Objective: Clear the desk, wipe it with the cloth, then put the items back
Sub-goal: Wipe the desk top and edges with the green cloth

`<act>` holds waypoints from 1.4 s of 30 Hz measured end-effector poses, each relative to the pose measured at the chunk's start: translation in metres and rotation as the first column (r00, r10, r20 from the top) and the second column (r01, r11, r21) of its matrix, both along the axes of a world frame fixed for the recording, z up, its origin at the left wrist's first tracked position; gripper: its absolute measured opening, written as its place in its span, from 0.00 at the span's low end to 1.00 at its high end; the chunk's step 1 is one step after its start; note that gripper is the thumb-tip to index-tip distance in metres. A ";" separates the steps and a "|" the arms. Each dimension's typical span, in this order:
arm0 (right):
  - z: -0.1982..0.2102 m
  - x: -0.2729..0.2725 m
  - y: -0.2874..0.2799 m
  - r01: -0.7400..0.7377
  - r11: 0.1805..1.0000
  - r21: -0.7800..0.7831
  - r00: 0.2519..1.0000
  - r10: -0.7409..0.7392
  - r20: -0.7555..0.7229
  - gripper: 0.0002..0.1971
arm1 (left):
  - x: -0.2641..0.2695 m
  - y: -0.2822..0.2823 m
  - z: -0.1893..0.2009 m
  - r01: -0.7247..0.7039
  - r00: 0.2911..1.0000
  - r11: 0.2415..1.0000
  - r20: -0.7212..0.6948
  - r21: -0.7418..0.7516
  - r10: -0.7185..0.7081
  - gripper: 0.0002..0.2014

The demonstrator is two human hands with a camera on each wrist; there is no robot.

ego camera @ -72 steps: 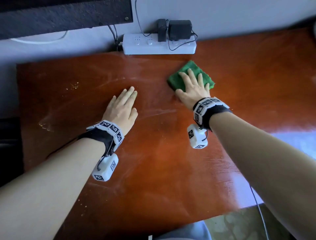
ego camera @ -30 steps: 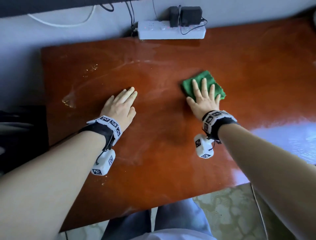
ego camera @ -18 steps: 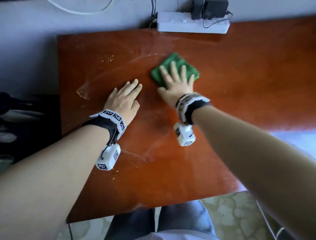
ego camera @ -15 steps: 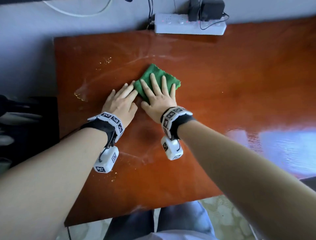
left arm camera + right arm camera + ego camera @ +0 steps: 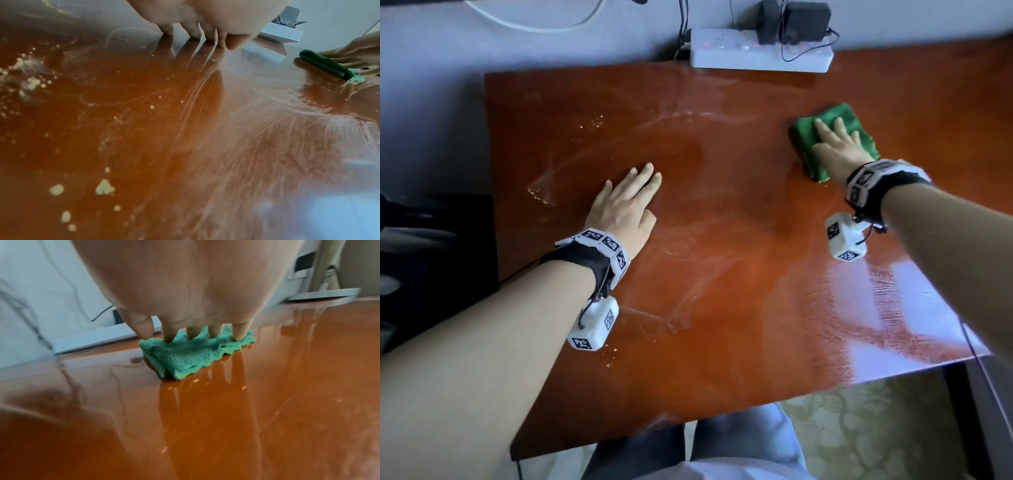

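Reddish-brown and glossy, the desk [image 5: 722, 274] is seen smeared with pale wipe streaks, and small yellowish crumbs [image 5: 103, 189] are scattered on it just behind and to the outer side of the left hand [image 5: 625, 207]. Nearest the viewer, grey trousers [image 5: 722, 445] are shown below the desk's front edge. The left hand is laid palm down on the bare wood, its fingers [image 5: 193, 30] straight and close together, the tips touching the surface; nothing is held by it. A further patch of crumbs [image 5: 539, 193] is found beside that hand, toward the desk's left edge. Well apart from it, farther back and to the right, the green cloth [image 5: 832, 140] is pressed flat under the right hand [image 5: 837, 150]. That hand's fingers [image 5: 238, 331] are spread and extended on top of the folded cloth, not curled round it; the cloth's near corner [image 5: 179, 368] sticks out from under the palm. Beyond the fingertips, at the desk's rear edge against the wall, a white power strip [image 5: 760, 58] is placed, with two black adapters [image 5: 804, 20] plugged in. A white cable [image 5: 534, 24] is draped on the wall farther left.
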State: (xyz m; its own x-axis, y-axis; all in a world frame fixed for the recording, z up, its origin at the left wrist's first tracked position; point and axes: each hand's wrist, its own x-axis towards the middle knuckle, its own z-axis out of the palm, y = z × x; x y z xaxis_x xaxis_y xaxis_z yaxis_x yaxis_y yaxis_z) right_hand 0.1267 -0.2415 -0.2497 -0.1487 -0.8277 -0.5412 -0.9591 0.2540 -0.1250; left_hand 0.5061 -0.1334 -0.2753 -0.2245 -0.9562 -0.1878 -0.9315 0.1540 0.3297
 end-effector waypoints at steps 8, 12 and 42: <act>0.030 -0.012 0.025 0.194 0.970 -0.144 0.974 -0.208 -0.093 0.42 | -0.001 0.001 0.000 0.001 1.000 1.000 0.012 -0.008 -0.001 0.32; 0.042 -0.010 0.032 0.070 0.986 -0.151 0.979 -0.097 -0.181 0.37 | 0.000 0.001 0.000 0.021 0.999 1.000 0.025 -0.006 -0.021 0.33; -0.020 0.030 0.073 0.070 0.991 -0.115 0.993 -0.080 -0.085 0.39 | -0.011 0.004 -0.001 -0.037 0.994 0.996 0.104 0.079 0.029 0.35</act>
State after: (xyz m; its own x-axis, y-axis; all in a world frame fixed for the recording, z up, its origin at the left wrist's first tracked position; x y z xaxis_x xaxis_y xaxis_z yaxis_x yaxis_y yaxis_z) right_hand 0.1564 -0.1685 -0.2694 -0.2556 -0.8671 -0.4276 -0.9465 0.3145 -0.0720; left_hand 0.4951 -0.1292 -0.2766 -0.1687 -0.9436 -0.2849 -0.9652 0.0995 0.2419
